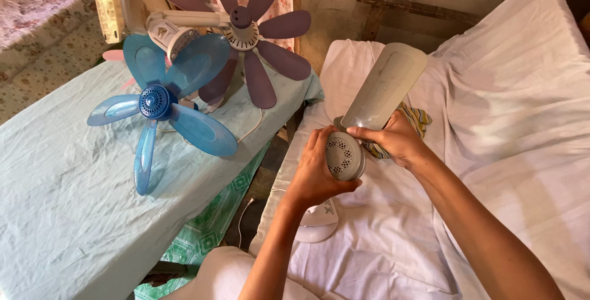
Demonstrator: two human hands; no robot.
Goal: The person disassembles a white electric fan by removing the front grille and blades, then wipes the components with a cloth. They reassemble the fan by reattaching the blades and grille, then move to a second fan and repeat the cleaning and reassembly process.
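My left hand grips the round grey hub of a small fan, held above a white sheet. A long grey blade rises from the hub toward the upper right. My right hand pinches the base of that blade and also holds a striped cloth that shows behind the fingers. Below my left wrist a white fan part lies on the sheet.
A blue fan and a purple-bladed fan lie on a table with a pale green cloth at the left. The bed with the white sheet fills the right. A dark gap with a thin cord runs between them.
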